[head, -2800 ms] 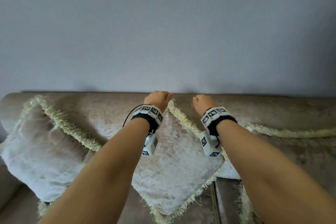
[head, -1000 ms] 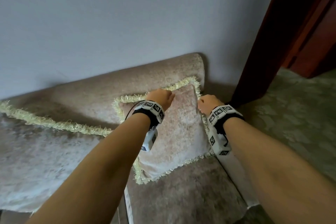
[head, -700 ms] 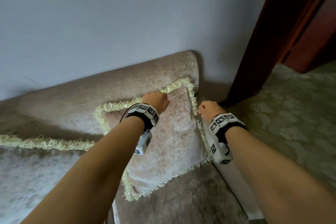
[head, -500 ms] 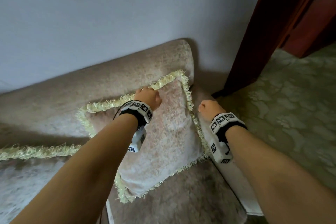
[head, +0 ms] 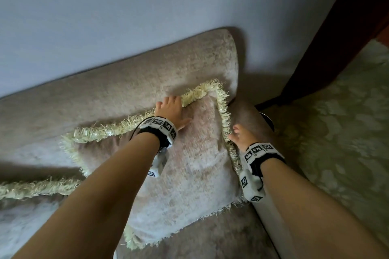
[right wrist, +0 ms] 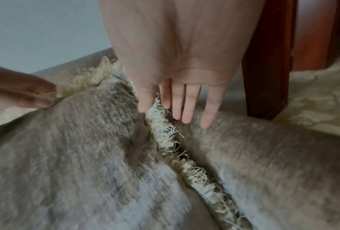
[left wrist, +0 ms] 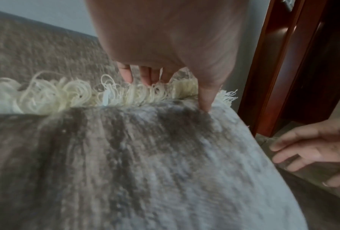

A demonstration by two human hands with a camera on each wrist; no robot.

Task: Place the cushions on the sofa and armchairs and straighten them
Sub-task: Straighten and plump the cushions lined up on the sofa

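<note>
Both fists are now uncurled, left hand (head: 171,109) and right hand (head: 240,136) flat against the cushion (head: 189,166), propped at the sofa's (head: 126,90) right end, straightening nearly finished

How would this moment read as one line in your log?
fringed cushion leaning on sofa backrest | left hand at top fringe | right hand open beside armrest

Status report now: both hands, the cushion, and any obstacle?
Left hand open, fingers on cushion top fringe. Right hand open, at its right edge beside armrest. Cushion leans on sofa backrest. No obstacle seen.
</note>
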